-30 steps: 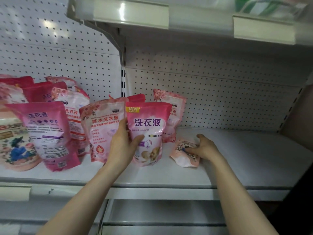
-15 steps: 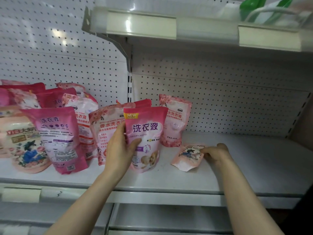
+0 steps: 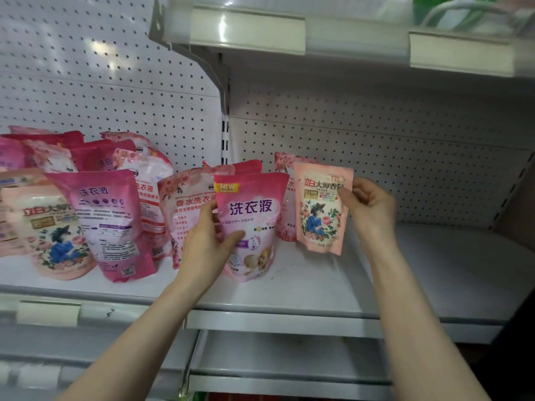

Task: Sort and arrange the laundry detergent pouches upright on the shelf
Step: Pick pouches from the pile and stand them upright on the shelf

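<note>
My left hand grips the left side of a bright pink pouch marked NEW, which stands upright on the white shelf. In my right hand a small pale pink pouch with a floral picture is pinched by its top right corner and hangs upright just above the shelf. Behind it stands a rose-patterned pouch, partly hidden. Another rose-patterned pouch leans behind my left hand.
Several more pink and red pouches crowd the shelf's left part, among them a large pale floral one. A pegboard back wall closes the shelf. An upper shelf edge hangs overhead. The shelf surface stretches to the right.
My right hand lifted the small floral pouch from lying flat on the shelf and turned it upright. My left hand stayed on the NEW pouch.
</note>
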`<action>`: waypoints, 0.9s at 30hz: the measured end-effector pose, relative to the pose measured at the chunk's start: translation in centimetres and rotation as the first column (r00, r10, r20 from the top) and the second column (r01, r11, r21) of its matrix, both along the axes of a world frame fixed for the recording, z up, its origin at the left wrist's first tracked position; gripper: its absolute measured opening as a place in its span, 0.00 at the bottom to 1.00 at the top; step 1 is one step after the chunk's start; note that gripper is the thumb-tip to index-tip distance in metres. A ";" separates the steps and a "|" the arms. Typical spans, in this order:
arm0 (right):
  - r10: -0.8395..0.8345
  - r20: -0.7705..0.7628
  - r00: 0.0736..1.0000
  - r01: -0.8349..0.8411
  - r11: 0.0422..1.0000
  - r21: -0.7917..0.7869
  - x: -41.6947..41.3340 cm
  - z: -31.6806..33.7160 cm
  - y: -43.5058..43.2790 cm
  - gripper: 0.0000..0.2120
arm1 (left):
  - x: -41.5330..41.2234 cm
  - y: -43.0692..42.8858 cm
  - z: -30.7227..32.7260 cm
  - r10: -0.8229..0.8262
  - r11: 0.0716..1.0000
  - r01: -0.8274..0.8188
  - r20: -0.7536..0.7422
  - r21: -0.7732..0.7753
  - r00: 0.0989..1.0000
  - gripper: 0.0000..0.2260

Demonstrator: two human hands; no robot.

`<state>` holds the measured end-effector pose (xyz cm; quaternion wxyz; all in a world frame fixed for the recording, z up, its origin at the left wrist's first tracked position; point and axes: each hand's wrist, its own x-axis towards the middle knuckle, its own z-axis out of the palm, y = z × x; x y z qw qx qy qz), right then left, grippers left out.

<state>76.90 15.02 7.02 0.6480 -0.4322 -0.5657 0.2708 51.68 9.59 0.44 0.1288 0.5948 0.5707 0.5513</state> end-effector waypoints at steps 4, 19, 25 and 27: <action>0.007 0.147 0.989 0.001 0.998 -0.059 -1.2 -3.2 1.0 0.14 | -0.3 -0.2 -0.2 -0.018 1.000 0.018 -0.016 -0.001 1.000 0.26; 0.092 0.083 0.992 -0.068 0.965 -0.255 -3.2 -8.8 1.8 0.12 | 0.5 -0.2 -1.1 0.011 0.999 -0.013 0.052 0.040 0.999 0.22; -0.055 -0.007 0.998 0.052 0.977 -0.207 -4.3 -9.3 -0.7 0.09 | -0.7 -1.4 -2.7 -0.013 0.997 0.008 0.076 0.075 0.997 0.26; -0.113 -0.055 0.992 0.101 0.978 -0.181 -4.3 -9.3 -2.2 0.09 | -1.8 -2.7 -3.3 0.016 0.993 -0.022 0.050 0.119 0.999 0.24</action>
